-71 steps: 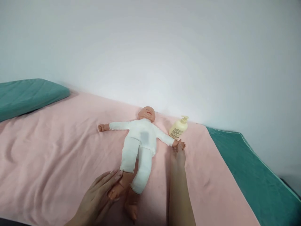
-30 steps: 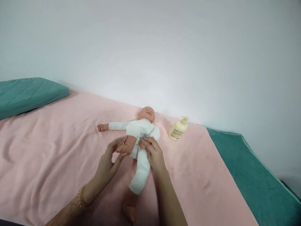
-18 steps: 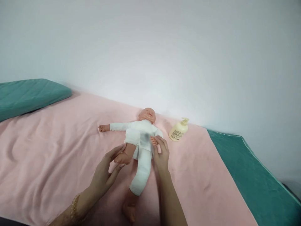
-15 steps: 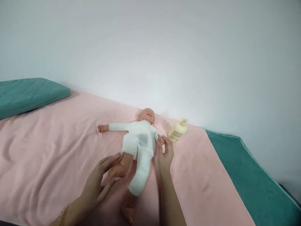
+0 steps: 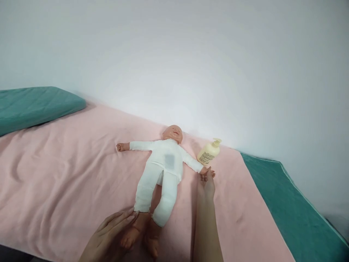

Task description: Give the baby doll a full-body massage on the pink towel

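Note:
A baby doll (image 5: 169,158) in a white outfit with a grey patch on the chest lies face up, arms spread and both legs stretched toward me. My left hand (image 5: 116,227) rests against its ankle at the left, with fingers extended. At the doll's other side, my right hand (image 5: 207,182) has its fingers closed around the doll's hand and wrist. Just above that hand stands a pale yellow pump bottle (image 5: 208,153).
A pink sheet (image 5: 68,163) covers the surface. Folded green padding (image 5: 38,105) lies at the back left, and a green mat (image 5: 294,203) shows at the right. A pale wall (image 5: 174,65) rises behind.
The doll's leg on the left has straightened toward me, my left hand moving down with it. Its arm on the right now reaches further outward, and my right hand has shifted right with it.

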`<state>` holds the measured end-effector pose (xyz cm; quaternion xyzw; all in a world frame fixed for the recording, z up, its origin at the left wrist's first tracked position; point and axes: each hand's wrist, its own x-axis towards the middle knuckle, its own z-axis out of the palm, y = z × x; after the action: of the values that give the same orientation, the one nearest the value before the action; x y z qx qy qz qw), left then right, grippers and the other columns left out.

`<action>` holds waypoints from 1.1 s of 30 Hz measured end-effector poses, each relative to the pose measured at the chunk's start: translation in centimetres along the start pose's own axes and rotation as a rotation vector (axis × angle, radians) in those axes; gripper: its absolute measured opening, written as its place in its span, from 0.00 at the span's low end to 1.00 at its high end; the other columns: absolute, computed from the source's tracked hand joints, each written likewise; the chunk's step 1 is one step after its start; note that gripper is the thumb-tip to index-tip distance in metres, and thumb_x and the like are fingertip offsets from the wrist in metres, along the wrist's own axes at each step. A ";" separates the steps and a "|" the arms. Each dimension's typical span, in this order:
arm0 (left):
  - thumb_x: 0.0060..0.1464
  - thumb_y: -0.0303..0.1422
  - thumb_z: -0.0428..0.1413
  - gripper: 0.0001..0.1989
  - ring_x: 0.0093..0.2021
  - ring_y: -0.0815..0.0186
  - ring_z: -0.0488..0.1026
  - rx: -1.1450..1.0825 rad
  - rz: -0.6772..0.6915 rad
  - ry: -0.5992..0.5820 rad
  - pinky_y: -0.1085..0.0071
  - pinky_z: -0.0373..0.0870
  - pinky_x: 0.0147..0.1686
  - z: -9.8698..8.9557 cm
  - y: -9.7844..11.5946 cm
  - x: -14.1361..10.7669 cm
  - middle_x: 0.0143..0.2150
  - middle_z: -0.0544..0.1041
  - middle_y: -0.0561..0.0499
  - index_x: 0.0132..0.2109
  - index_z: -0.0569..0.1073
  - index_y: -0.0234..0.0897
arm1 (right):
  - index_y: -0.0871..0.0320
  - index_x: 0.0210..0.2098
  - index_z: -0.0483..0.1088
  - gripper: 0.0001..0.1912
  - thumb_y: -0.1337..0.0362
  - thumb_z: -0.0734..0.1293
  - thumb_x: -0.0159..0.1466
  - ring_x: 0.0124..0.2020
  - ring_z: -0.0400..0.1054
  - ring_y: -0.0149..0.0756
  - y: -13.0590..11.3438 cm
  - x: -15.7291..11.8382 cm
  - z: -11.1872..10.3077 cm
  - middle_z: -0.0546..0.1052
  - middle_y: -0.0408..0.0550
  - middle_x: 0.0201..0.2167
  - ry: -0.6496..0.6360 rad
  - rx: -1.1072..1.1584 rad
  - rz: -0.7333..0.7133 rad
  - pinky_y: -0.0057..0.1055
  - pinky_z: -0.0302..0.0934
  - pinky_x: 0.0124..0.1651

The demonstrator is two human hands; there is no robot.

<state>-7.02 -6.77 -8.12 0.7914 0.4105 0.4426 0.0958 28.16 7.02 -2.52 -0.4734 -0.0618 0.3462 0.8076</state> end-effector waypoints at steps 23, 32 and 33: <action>0.60 0.44 0.54 0.33 0.52 0.62 0.77 0.103 0.107 -0.096 0.74 0.73 0.52 0.2 -0.6 -0.9 0.56 0.77 0.53 0.70 0.55 0.51 | 0.56 0.38 0.66 0.18 0.54 0.72 0.55 0.44 0.73 0.33 0.5 0.6 -0.8 0.74 0.43 0.38 0.067 -0.131 -0.146 0.30 0.72 0.46; 0.59 0.41 0.56 0.34 0.55 0.62 0.75 0.104 0.121 -0.150 0.73 0.72 0.55 0.8 -1.8 -2.5 0.58 0.75 0.53 0.69 0.56 0.50 | 0.48 0.56 0.57 0.31 0.58 0.70 0.56 0.41 0.72 0.31 -2.7 -2.9 -0.4 0.71 0.43 0.45 0.142 -0.262 -0.348 0.33 0.72 0.45; 0.59 0.40 0.56 0.34 0.55 0.62 0.75 0.114 0.140 -0.146 0.73 0.71 0.55 0.7 -1.8 -2.6 0.58 0.75 0.52 0.69 0.55 0.49 | 0.48 0.58 0.57 0.30 0.58 0.68 0.58 0.42 0.73 0.31 -2.8 -4.1 -0.1 0.72 0.44 0.45 0.111 -0.279 -0.381 0.35 0.71 0.47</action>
<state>-8.18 -7.30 -11.09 0.8525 0.3706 0.3654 0.0488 26.56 3.54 0.57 -0.5787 -0.1526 0.1492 0.7871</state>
